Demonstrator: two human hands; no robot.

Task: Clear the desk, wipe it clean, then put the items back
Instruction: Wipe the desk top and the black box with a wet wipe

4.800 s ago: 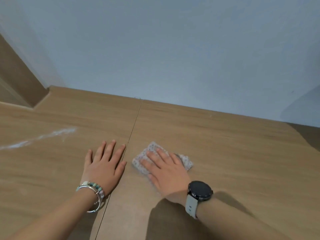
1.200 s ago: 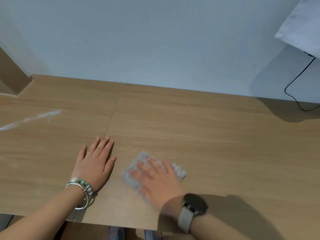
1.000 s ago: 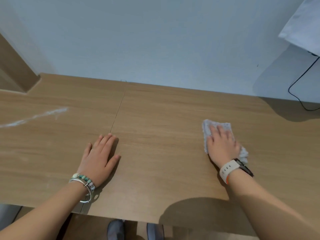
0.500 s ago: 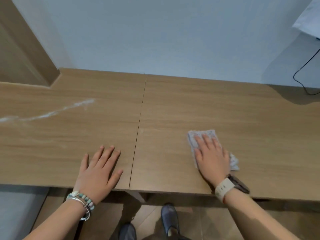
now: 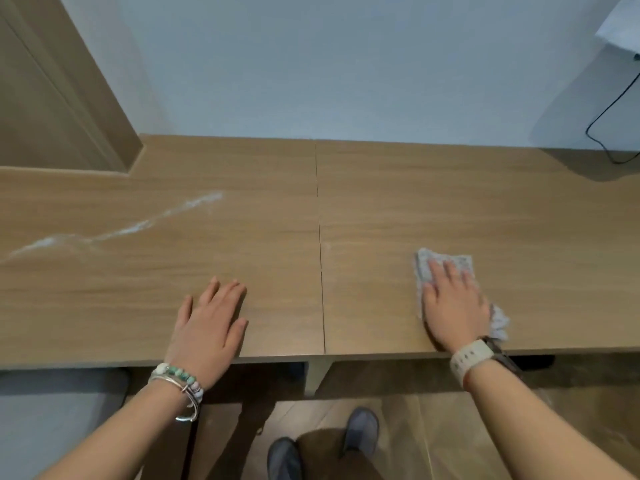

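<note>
While the wooden desk [image 5: 450,209] stretches wide from its front edge to the wall, we see open surface on both sides of the seam [image 5: 320,254] between its two boards, and a white streak [image 5: 138,230] crosses the left board. Our left hand [image 5: 207,327] rests flat with straight fingers near the front edge, just left of the seam; our right hand [image 5: 450,306], also flat, presses the grey cloth [image 5: 424,268] on the right board, near that same edge.

A pale blue-grey wall [image 5: 346,64] rises beyond the fingertips [image 5: 216,289]; a wooden panel [image 5: 52,98] stands far left of them; wood-look floor [image 5: 450,438] lies below.
</note>
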